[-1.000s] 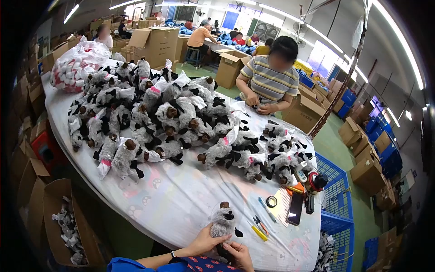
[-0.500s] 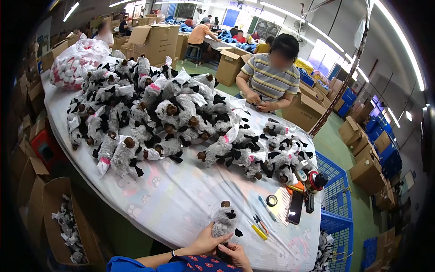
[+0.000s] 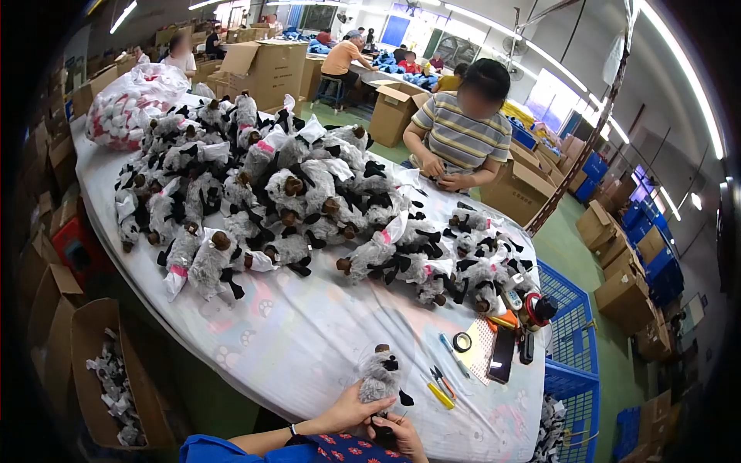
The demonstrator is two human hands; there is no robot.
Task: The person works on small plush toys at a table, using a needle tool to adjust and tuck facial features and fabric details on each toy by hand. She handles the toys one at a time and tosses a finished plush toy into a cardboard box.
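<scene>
A grey furry plush toy (image 3: 380, 376) with a brown tip and black limbs is held upright at the near edge of the table. My left hand (image 3: 351, 409) is wrapped round its lower body. Just below, my right hand (image 3: 401, 436) pinches a black part at the toy's underside; whether a needle or thread is there is too small to tell. Close by on the right lie a yellow-handled tool (image 3: 441, 395) and small snips (image 3: 443, 381). A big heap of similar plush toys (image 3: 293, 189) covers the far side of the table.
On the right stand a tape roll (image 3: 461, 342), a phone (image 3: 502, 355) and a red-and-black jar (image 3: 538, 309). Blue crates (image 3: 571, 401) adjoin that edge. A cardboard box (image 3: 116, 386) of pieces sits lower left. Across the table a co-worker in a striped shirt (image 3: 461, 131) handles something small.
My right hand has shifted slightly, and more of the black part shows beside its fingers. The toy stays in my left hand. The co-worker's hands have moved a little.
</scene>
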